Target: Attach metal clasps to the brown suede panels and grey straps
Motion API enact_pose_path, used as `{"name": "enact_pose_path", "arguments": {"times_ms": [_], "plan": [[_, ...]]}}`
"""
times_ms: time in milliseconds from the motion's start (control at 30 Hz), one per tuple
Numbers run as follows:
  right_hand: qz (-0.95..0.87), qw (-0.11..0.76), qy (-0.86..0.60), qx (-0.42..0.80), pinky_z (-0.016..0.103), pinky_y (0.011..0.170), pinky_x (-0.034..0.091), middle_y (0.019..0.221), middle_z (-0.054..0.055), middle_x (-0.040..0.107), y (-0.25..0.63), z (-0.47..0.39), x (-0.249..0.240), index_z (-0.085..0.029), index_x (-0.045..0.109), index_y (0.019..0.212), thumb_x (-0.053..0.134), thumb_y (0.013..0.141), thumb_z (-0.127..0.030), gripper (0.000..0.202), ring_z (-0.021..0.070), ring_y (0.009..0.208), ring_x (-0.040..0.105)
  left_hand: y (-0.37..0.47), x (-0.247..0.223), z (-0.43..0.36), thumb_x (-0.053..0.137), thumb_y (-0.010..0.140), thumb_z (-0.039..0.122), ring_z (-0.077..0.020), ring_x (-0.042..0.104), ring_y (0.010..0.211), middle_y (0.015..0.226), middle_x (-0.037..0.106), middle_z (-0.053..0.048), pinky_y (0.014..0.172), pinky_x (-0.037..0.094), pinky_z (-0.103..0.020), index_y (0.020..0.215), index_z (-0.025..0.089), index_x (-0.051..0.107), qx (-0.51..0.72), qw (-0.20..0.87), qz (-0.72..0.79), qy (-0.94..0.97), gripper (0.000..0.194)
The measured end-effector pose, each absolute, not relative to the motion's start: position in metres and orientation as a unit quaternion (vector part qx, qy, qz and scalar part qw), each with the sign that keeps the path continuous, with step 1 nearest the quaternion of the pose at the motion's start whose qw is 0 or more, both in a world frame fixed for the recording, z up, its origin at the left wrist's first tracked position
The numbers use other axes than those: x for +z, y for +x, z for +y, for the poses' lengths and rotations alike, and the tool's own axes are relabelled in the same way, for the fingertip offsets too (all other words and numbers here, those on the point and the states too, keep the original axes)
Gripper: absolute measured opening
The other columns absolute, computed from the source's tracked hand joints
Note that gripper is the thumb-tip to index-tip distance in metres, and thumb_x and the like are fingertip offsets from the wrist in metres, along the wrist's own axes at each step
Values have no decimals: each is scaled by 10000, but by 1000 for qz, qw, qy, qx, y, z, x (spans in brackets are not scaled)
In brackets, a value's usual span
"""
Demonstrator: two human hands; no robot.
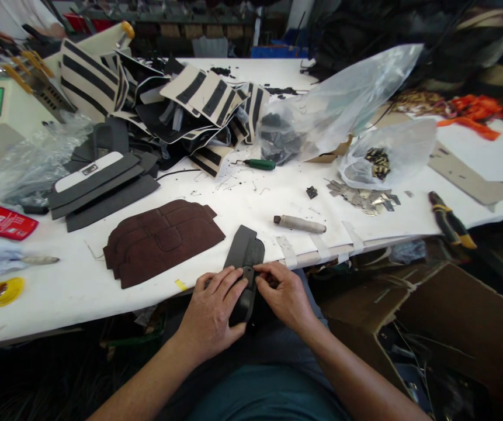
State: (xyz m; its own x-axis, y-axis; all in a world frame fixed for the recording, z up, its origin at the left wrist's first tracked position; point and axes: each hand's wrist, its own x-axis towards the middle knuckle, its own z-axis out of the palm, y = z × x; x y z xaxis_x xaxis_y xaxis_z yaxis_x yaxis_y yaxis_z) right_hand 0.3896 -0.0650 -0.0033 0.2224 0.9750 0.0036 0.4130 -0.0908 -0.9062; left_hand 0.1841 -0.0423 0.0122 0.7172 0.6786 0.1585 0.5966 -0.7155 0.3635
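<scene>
A dark grey leather piece, layered and with a small tab at its middle, lies tilted across the table's front edge above my lap. My left hand is wrapped over it, its fingers pressing on top and the thumb at the near end. From the other side my right hand meets its edge beside the tab, thumb and index finger pinched together. Whether something small sits in that pinch is hidden. A brown quilted leather panel lies to the left, and a tape-wrapped tool lies beyond my right hand.
Striped panels are heaped behind, beside stacked grey flaps. A green-handled hook tool, metal plates, a plastic bag of fittings and pliers lie around. An open cardboard box stands below right.
</scene>
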Motion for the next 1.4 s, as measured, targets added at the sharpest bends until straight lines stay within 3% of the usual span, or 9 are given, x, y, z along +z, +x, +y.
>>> {"name": "enact_pose_path", "arguments": {"times_ms": [267,433,767,1067,1267,1400], "plan": [[-529,399,-655,363,299,689,507,792,10,706,394,-57,-6,-241,800,934,712,872,-266,111,178,718,637,179,5,-44,708,837,331,-352,459,1461,1593,515,-142,1158,341,-534,1462,174,559,149,135,338,919,661],[-584,352,-665,304,278,691,491,809,-4,730,395,-55,-4,-274,800,935,729,889,-247,89,171,739,659,178,3,-44,701,854,369,-356,455,1466,1619,480,-149,1164,341,-531,1487,172,543,148,137,342,918,682],[-620,328,-667,252,313,795,506,888,45,744,388,-59,-3,-267,766,942,594,1004,-310,188,211,853,695,178,8,-43,698,843,317,-338,413,1497,1640,462,-109,1180,313,-542,1533,169,490,125,151,337,921,736],[-577,347,-661,331,300,732,514,828,11,753,396,-49,2,-248,790,872,660,924,-279,143,191,777,686,178,11,-45,697,851,316,-339,398,1505,1657,435,-94,1162,310,-542,1531,173,498,121,149,337,922,722],[-557,357,-628,410,282,668,537,852,15,738,406,-54,8,-228,771,1187,638,948,-330,292,161,684,681,176,10,-46,706,862,342,-338,395,1507,1660,432,-91,1168,307,-541,1530,183,502,116,138,327,928,716],[-579,364,-636,357,286,682,527,856,28,740,401,-54,2,-242,808,1017,678,919,-332,185,170,719,669,175,8,-45,689,869,330,-336,381,1517,1670,413,-90,1165,311,-542,1545,189,482,109,138,323,930,721]]}}
